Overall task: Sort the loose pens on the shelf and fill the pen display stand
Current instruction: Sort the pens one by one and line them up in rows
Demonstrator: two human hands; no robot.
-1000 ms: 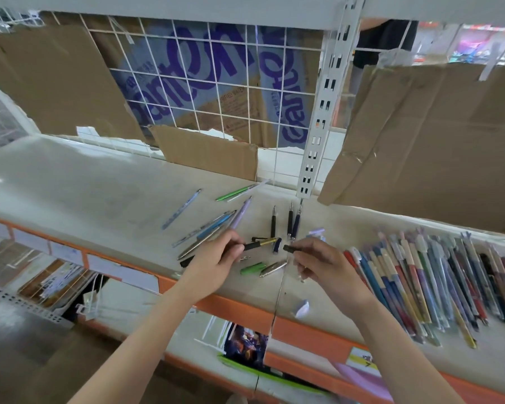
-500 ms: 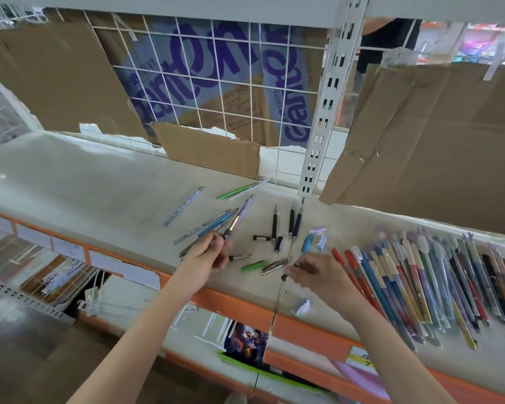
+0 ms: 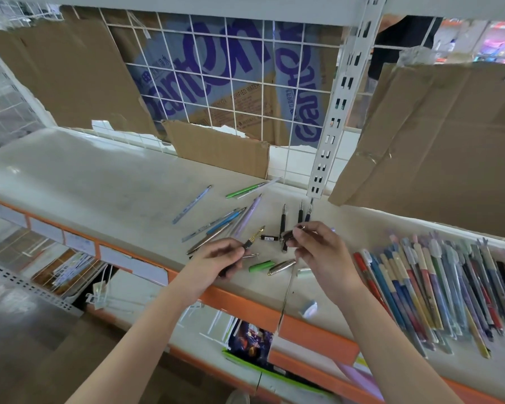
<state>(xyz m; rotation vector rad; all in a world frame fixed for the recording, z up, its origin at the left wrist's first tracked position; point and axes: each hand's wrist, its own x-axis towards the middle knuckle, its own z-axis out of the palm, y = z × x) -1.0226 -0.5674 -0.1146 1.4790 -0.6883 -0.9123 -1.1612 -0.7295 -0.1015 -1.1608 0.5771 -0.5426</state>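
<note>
The left hand (image 3: 216, 258) holds a dark fountain pen (image 3: 252, 239) just above the shelf (image 3: 85, 182). Its fingers are curled around the barrel, and the golden nib points up and to the right, toward the other hand. The right hand (image 3: 318, 252) is raised close beside it and pinches a small dark cap (image 3: 289, 235) between thumb and fingertips; the cap does not touch the nib.

Under and behind the hands, loose pens lie scattered on the shelf: a green pen (image 3: 245, 190) near the wire grid (image 3: 231, 83), a pale blue pen (image 3: 191, 204) alone to the left, a lilac pen (image 3: 250, 212) crossing some blue and silver ones, and three black pens (image 3: 283, 218) lying nearly parallel. A green cap (image 3: 261, 265) and a silver cap (image 3: 281, 267) lie just beside each other near the front edge.

On the right part of the shelf, a sorted row of pens (image 3: 435, 287) lies side by side, many in clear sleeves. Brown cardboard (image 3: 435, 141) leans behind this row. I cannot see a display stand in this view.
</note>
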